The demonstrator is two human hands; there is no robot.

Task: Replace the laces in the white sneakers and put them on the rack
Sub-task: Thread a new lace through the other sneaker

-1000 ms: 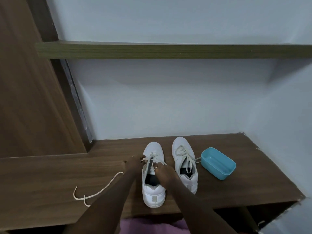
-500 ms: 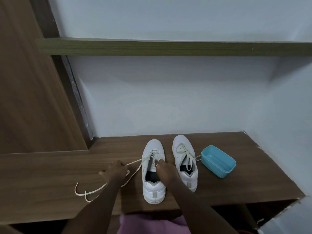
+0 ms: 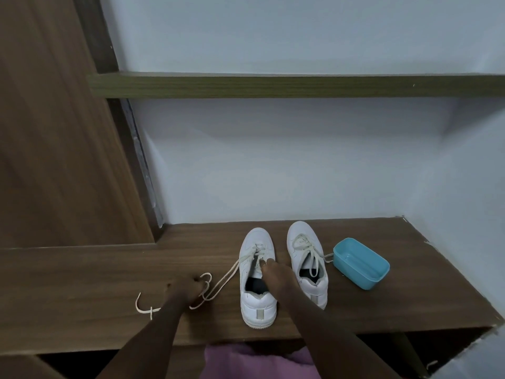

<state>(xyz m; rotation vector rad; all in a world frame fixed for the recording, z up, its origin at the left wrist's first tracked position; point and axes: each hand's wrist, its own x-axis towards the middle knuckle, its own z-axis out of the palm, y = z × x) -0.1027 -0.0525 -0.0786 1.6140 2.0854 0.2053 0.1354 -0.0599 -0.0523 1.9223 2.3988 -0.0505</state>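
Two white sneakers stand side by side on the wooden shelf, toes toward the wall. The left sneaker has its cream lace drawn out to the left in a long double strand. My left hand grips that lace on the shelf, left of the shoe. My right hand rests on the left sneaker's tongue and pinches at the eyelets; what the fingertips hold is unclear. The right sneaker is laced, its ends loose.
A light blue plastic tub sits right of the sneakers. A loose piece of lace lies at the left. A wooden panel rises at the left, a higher shelf board runs above, and the shelf's front edge is near.
My left hand has pulled the lace out of the left sneaker, moving left and toward me along the shelf. My right hand has stayed on the shoe.
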